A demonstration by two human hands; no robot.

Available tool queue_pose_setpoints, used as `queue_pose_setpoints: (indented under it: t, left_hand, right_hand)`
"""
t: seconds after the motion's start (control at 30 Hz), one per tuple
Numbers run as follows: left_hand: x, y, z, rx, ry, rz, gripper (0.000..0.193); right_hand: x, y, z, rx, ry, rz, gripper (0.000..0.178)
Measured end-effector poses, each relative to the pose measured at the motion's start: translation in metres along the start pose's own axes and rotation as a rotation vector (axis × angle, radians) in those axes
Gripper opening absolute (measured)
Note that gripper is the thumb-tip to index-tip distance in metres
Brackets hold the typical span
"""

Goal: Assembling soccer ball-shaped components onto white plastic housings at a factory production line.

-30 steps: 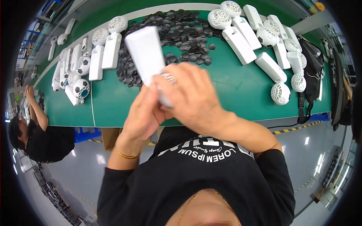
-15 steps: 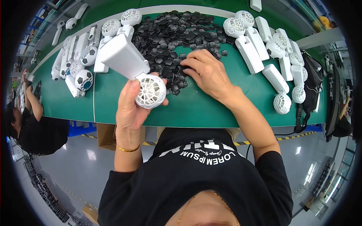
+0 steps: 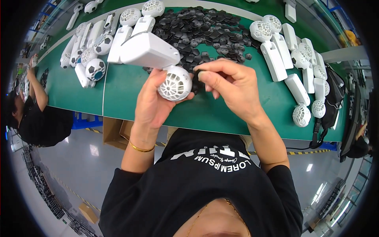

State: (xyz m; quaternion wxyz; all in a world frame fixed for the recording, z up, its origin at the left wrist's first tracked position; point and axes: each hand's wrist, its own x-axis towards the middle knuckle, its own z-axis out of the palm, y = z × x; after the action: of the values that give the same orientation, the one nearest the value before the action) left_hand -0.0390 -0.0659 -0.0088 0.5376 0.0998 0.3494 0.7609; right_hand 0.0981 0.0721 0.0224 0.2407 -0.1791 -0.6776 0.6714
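Observation:
My left hand [image 3: 152, 103] is closed around a white ball-headed device [image 3: 176, 83]. Its head is a round openwork shell, and a long white box-shaped body extends from it, up and to the left. Close beside the shell's right side, my right hand [image 3: 238, 90] pinches a small black piece [image 3: 199, 74] between thumb and fingers. The fingers partly cover that piece, so its outline is unclear. Behind both hands spreads a large pile of black five-sided pieces [image 3: 193, 29] on the green tabletop [image 3: 221, 114].
More white ball-headed devices stand or lie at the left [image 3: 90, 47] and right [image 3: 273, 61]; some balls carry black patches. A black backpack [image 3: 334, 89] rests at the table's right end. An open cardboard box [image 3: 113, 132] is below the front edge. Another person [image 3: 43, 114] sits at the far left.
My right hand has left the pile with a black piece and come toward the ball. My left hand has moved right, tilting the device's body. The whole view has shifted slightly.

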Motion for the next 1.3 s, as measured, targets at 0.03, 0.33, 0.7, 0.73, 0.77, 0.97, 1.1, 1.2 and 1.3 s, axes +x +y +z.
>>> queue_pose_setpoints:
  t: [0.03,0.33,0.7,0.73,0.77,0.97,1.1,1.2,1.3]
  left_hand:
    - [0.000,-0.002,0.001,0.001,0.004,0.001,0.041]
    - [-0.004,-0.007,0.004,0.017,-0.030,0.020,0.040]
    - [-0.006,-0.007,0.004,0.061,-0.026,0.020,0.035]
    - [-0.007,-0.008,0.004,0.086,-0.026,0.020,0.035]
    - [-0.007,-0.009,0.003,0.110,-0.026,0.020,0.035]
    - [-0.020,-0.017,0.003,0.223,0.003,0.042,0.040]
    - [-0.025,-0.020,0.000,0.239,0.023,-0.002,0.041]
    - [-0.019,-0.016,0.002,0.056,0.010,-0.046,0.038]
    - [-0.014,-0.012,0.002,-0.041,0.061,0.050,0.037]
  right_hand:
    - [-0.002,-0.002,0.003,0.003,-0.003,0.001,0.015]
    - [-0.011,0.005,0.009,0.041,-0.074,0.013,0.013]
    - [0.001,0.010,0.006,0.211,-0.254,0.205,0.011]
    - [0.002,0.010,0.005,0.182,-0.268,0.210,0.012]
    - [0.004,0.009,0.004,0.152,-0.281,0.215,0.012]
    - [0.004,0.010,0.002,0.265,-0.411,0.411,0.024]
    - [-0.005,0.022,0.004,0.231,-0.391,0.395,0.025]
    - [0.013,0.033,-0.006,0.033,-0.255,0.220,0.023]
    - [0.030,0.032,-0.013,-0.272,-0.037,0.042,0.016]
